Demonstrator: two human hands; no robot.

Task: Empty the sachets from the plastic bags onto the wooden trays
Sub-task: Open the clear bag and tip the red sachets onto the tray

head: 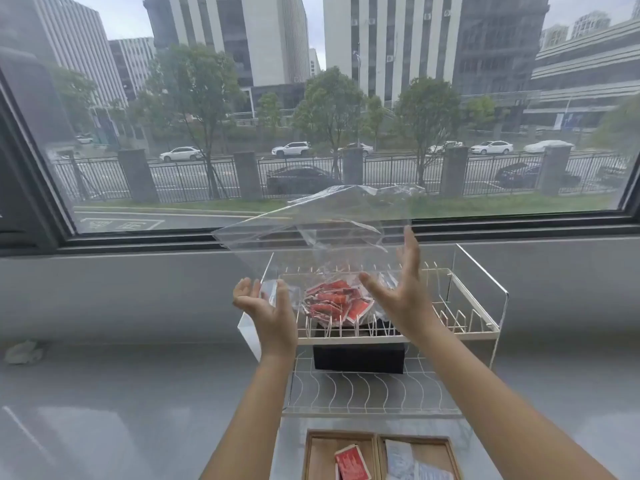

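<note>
A clear plastic bag (311, 230) is held up in front of me, its loose upper part billowing toward the window. Several red sachets (337, 301) are bunched in its bottom. My left hand (268, 311) cups the bag's left edge between thumb and fingers. My right hand (398, 292) presses against the bag's right side, fingers stretched upward. Below, at the frame's bottom edge, are two wooden trays. The left tray (320, 452) holds a red sachet (351, 462); the right tray (436, 448) holds pale white-blue sachets (403, 459).
A white two-tier wire dish rack (460, 306) stands behind the bag on the grey counter (138, 393), with a black box (360, 358) inside. A clear acrylic frame (485, 268) surrounds the rack. A crumpled scrap (22, 351) lies far left. A large window (207, 133) is behind.
</note>
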